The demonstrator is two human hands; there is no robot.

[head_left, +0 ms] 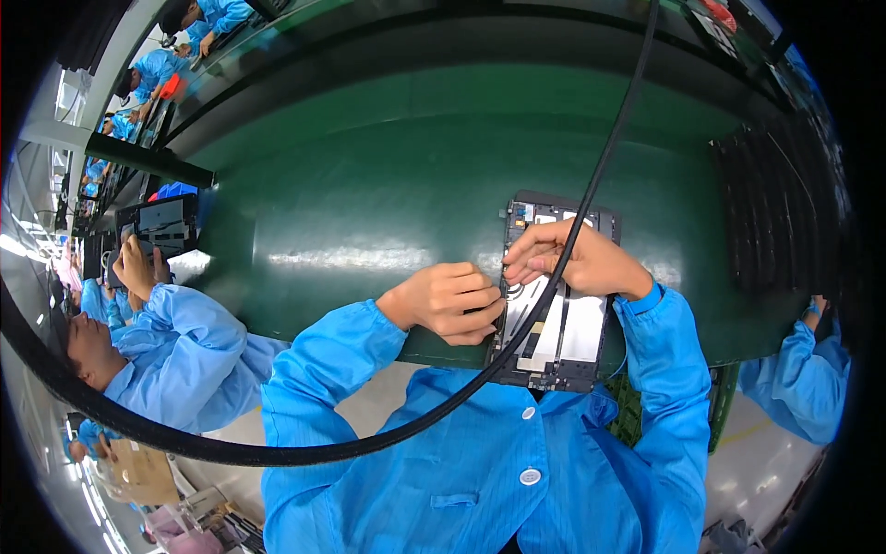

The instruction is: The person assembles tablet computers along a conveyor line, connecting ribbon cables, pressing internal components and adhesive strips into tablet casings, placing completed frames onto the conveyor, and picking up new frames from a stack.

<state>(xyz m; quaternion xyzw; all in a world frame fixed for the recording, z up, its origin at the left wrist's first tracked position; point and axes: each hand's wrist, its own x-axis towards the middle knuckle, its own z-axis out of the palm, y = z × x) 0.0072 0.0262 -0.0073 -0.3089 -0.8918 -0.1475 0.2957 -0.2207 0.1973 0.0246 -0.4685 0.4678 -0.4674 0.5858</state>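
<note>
An opened tablet (577,343) lies on the green table in front of me, its white battery area, circuit parts and black frame exposed. My right hand (580,260) is over its upper part, fingers bent and drawn together with the thumb. Beside the tablet's left edge is my left hand (450,303), its fingers curled in and their tips close to that edge. Whatever either hand may pinch is too small or hidden to make out. A blue band (644,299) circles my right wrist.
A thick black cable (443,427) sweeps across the view, passing in front of the tablet and right hand. Black ridged slabs (780,203) stand at the table's right. At left, a co-worker handles another tablet (159,224). A green crate (629,406) sits below the table's near edge.
</note>
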